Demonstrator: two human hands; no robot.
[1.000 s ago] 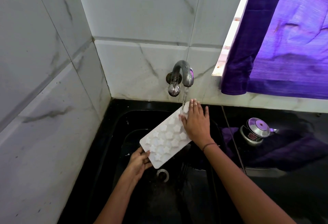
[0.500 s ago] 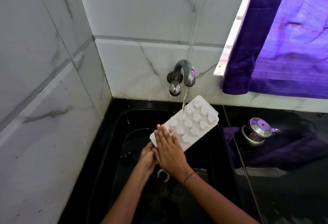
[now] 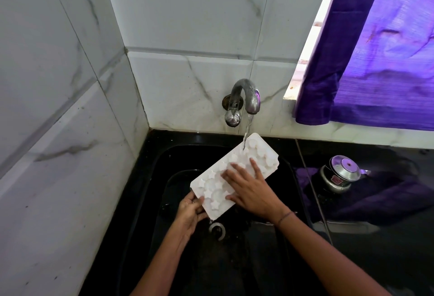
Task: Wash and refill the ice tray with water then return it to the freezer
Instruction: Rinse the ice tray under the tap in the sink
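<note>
Over a black sink (image 3: 150,202), the left hand (image 3: 190,213) grips the white ice tray (image 3: 216,185) by its near end under the running tap (image 3: 249,98); the right hand (image 3: 252,191) presses flat-fingered on top.

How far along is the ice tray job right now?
Done: the ice tray is out, over the sink, tap running. In hand: washing, left hand gripping its near corner, right hand flat on its moulded side under the water. Left: refilling, freezer return.

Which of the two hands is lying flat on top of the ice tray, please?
The right hand: its fingers are spread flat across the ice tray, whereas the left hand grips its near end.
</note>
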